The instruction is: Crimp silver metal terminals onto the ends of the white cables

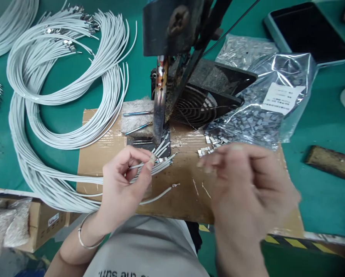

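Note:
My left hand (128,186) pinches a thin white wire (136,166) between thumb and index finger, under the tip of a soldering iron (159,104). Several other white wires (161,168), some with small metal ends, lie just past those fingertips. One separate wire (158,197) with a metal end rests on the cardboard (186,196) closer to me. My right hand (247,188) is smeared by motion, its fingertips beside a little heap of small metal pieces (205,151). Whether it holds anything is hidden by the blur.
Large coils of white wire (19,80) cover the left side of the green table (319,127). Behind the iron is a black fan (198,104). To the right lie a clear bag of metal pieces (256,119), a phone (311,32) and a brown block (331,162).

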`<state>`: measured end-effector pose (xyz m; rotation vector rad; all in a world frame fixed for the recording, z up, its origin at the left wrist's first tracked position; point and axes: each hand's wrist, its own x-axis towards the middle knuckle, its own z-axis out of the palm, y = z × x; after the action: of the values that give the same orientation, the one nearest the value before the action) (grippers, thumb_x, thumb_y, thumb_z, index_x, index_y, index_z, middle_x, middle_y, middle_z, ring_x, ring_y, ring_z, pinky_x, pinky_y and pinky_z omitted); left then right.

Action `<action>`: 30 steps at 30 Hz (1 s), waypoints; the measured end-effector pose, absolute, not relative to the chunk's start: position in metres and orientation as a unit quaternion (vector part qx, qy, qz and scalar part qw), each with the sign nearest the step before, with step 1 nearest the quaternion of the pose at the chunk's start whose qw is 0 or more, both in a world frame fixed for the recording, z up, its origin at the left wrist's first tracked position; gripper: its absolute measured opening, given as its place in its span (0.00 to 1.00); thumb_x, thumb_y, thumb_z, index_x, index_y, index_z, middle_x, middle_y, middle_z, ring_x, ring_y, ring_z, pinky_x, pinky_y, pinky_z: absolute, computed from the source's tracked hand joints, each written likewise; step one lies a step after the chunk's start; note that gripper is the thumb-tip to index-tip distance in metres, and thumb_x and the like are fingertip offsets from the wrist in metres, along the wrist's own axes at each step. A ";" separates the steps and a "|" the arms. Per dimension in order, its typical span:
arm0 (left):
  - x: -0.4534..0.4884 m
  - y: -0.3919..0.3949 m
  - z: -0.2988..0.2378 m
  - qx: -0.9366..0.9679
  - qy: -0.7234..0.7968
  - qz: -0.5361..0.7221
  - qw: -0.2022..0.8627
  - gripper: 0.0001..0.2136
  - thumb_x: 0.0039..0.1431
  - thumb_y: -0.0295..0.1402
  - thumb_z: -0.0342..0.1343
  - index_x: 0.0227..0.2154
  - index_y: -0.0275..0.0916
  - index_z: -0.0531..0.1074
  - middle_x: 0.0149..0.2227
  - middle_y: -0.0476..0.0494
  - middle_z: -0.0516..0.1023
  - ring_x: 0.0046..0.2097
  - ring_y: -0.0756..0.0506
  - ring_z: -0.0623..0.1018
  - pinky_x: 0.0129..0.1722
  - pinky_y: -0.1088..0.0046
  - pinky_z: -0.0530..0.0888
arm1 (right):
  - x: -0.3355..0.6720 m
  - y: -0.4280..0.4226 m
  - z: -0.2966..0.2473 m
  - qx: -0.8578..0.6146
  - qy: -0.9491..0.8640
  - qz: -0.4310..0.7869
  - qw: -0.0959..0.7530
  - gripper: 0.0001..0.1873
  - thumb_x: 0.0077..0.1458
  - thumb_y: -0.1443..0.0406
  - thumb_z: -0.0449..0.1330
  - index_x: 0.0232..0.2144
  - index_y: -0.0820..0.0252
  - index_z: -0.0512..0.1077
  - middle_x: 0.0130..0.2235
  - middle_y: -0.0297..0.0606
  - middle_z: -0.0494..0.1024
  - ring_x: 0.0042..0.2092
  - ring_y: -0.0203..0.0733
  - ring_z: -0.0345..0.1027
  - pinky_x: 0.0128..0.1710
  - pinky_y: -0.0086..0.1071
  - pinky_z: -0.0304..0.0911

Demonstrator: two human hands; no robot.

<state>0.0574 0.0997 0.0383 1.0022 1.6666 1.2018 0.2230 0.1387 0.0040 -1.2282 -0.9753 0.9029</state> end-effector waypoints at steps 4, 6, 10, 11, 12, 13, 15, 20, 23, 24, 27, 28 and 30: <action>0.059 0.086 0.038 0.390 0.642 0.450 0.484 0.06 0.64 0.23 0.63 0.32 0.39 0.77 0.37 0.47 0.84 0.36 0.52 0.79 0.32 0.82 0.71 | 0.265 0.152 -0.009 -0.556 -0.320 0.436 0.631 0.27 0.66 0.46 0.59 0.35 0.61 0.86 0.34 0.46 0.84 0.38 0.48 0.81 0.42 0.45 0.75; 0.059 0.080 0.038 0.380 0.632 0.441 0.513 0.06 0.64 0.23 0.63 0.32 0.39 0.77 0.37 0.48 0.84 0.36 0.53 0.78 0.31 0.83 0.70 | 0.279 0.153 -0.018 -0.610 -0.321 0.363 0.626 0.29 0.63 0.43 0.59 0.34 0.61 0.85 0.36 0.47 0.85 0.39 0.50 0.82 0.46 0.49 0.75; 0.058 0.076 0.040 0.357 0.629 0.431 0.539 0.06 0.64 0.24 0.64 0.32 0.39 0.77 0.36 0.48 0.83 0.33 0.53 0.77 0.30 0.82 0.70 | 0.280 0.144 -0.028 -0.671 -0.361 0.291 0.578 0.34 0.65 0.38 0.53 0.33 0.60 0.81 0.37 0.47 0.85 0.38 0.51 0.82 0.48 0.53 0.75; 0.058 0.076 0.041 0.352 0.631 0.428 0.543 0.06 0.64 0.24 0.64 0.32 0.39 0.77 0.36 0.47 0.83 0.32 0.53 0.76 0.30 0.82 0.70 | 0.277 0.141 -0.028 -0.671 -0.379 0.296 0.565 0.36 0.66 0.37 0.51 0.34 0.60 0.80 0.37 0.48 0.85 0.39 0.52 0.82 0.48 0.54 0.76; 0.058 0.076 0.041 0.347 0.632 0.425 0.548 0.06 0.64 0.25 0.64 0.31 0.39 0.77 0.35 0.47 0.83 0.31 0.54 0.74 0.29 0.82 0.69 | 0.273 0.138 -0.028 -0.666 -0.395 0.305 0.555 0.37 0.66 0.36 0.50 0.35 0.61 0.80 0.38 0.49 0.85 0.39 0.53 0.83 0.47 0.54 0.77; 0.058 0.076 0.041 0.342 0.632 0.422 0.552 0.06 0.64 0.26 0.64 0.31 0.39 0.77 0.35 0.47 0.82 0.29 0.54 0.72 0.28 0.82 0.67 | 0.270 0.135 -0.027 -0.658 -0.409 0.317 0.547 0.38 0.66 0.35 0.50 0.36 0.61 0.80 0.38 0.49 0.85 0.40 0.53 0.83 0.46 0.54 0.77; 0.057 0.076 0.040 0.331 0.630 0.418 0.564 0.07 0.65 0.27 0.64 0.30 0.39 0.76 0.33 0.48 0.81 0.27 0.54 0.68 0.25 0.81 0.64 | 0.265 0.130 -0.025 -0.641 -0.425 0.343 0.540 0.39 0.66 0.34 0.50 0.36 0.61 0.81 0.38 0.49 0.86 0.40 0.54 0.84 0.46 0.54 0.78; 0.054 0.073 0.036 0.311 0.617 0.420 0.588 0.07 0.65 0.31 0.66 0.31 0.40 0.77 0.32 0.48 0.80 0.28 0.53 0.68 0.26 0.79 0.63 | 0.261 0.125 -0.024 -0.622 -0.431 0.372 0.538 0.37 0.67 0.35 0.52 0.35 0.60 0.82 0.37 0.47 0.88 0.41 0.53 0.85 0.46 0.53 0.79; 0.053 0.071 0.036 0.311 0.617 0.420 0.588 0.07 0.66 0.32 0.66 0.32 0.40 0.78 0.34 0.47 0.81 0.29 0.52 0.70 0.27 0.79 0.64 | 0.261 0.122 -0.025 -0.621 -0.432 0.376 0.535 0.36 0.68 0.37 0.52 0.36 0.60 0.83 0.37 0.46 0.88 0.41 0.53 0.85 0.46 0.52 0.79; 0.052 0.070 0.036 0.311 0.621 0.418 0.585 0.07 0.66 0.32 0.66 0.31 0.40 0.78 0.33 0.47 0.81 0.29 0.52 0.69 0.27 0.79 0.63 | 0.261 0.121 -0.025 -0.622 -0.433 0.374 0.535 0.36 0.68 0.37 0.52 0.35 0.60 0.83 0.37 0.46 0.88 0.41 0.53 0.85 0.46 0.52 0.79; 0.053 0.067 0.037 0.317 0.631 0.405 0.580 0.08 0.66 0.34 0.67 0.31 0.39 0.78 0.33 0.47 0.81 0.27 0.52 0.68 0.26 0.77 0.63 | 0.262 0.120 -0.025 -0.629 -0.434 0.360 0.535 0.38 0.68 0.36 0.50 0.33 0.59 0.83 0.36 0.46 0.88 0.40 0.54 0.85 0.45 0.52 0.79; 0.053 0.065 0.037 0.326 0.627 0.397 0.585 0.08 0.65 0.34 0.67 0.31 0.39 0.79 0.34 0.46 0.82 0.29 0.52 0.71 0.27 0.77 0.66 | 0.263 0.121 -0.025 -0.634 -0.434 0.350 0.536 0.39 0.68 0.36 0.49 0.32 0.59 0.84 0.35 0.46 0.88 0.40 0.54 0.84 0.43 0.52 0.78; 0.053 0.059 0.036 0.382 0.604 0.363 0.598 0.06 0.64 0.31 0.68 0.30 0.40 0.81 0.37 0.42 0.84 0.37 0.46 0.79 0.36 0.73 0.74 | 0.265 0.122 -0.024 -0.650 -0.430 0.324 0.537 0.41 0.70 0.38 0.45 0.29 0.59 0.84 0.32 0.45 0.87 0.35 0.51 0.81 0.37 0.48 0.74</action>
<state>0.0532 0.0592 0.0358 0.8856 1.4025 0.8424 0.2653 0.1222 -0.0237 -1.5474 -1.0232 0.7702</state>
